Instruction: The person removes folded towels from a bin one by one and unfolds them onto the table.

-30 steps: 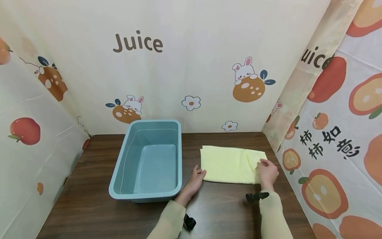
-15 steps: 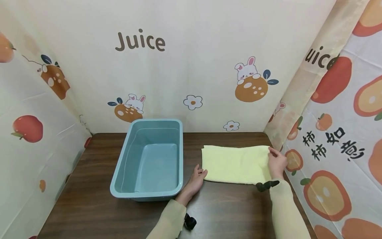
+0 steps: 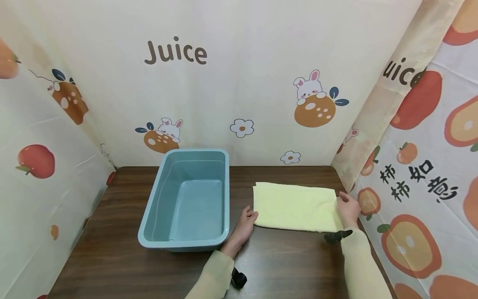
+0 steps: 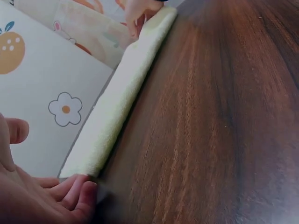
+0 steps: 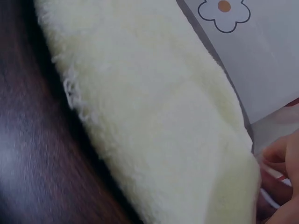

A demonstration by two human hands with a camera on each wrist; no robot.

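A pale yellow folded towel (image 3: 295, 207), with a looped pile along its edge in the right wrist view, lies lengthwise on the table. At its left end, my left hand (image 3: 244, 226) rests with relaxed fingers touching the lower left corner. The left wrist view shows those fingers (image 4: 77, 193) against the towel's near end, with the thumb held apart. My right hand (image 3: 348, 209) is at the towel's right edge, its fingers (image 5: 275, 151) loosely bent alongside the cloth. Part of that hand lies outside the right wrist view.
A blue-grey plastic basin (image 3: 184, 245) stands left of the towel, close to my left forearm. The dark wood table (image 3: 284, 265) meets printed curtains (image 3: 209, 95) at the back and sides. Both wrists wear small black cameras.
My right hand has moved right from the cloth's top to its right edge, then slightly down from the upper corner. The towel's right part now lies flatter. The left hand has stayed put.
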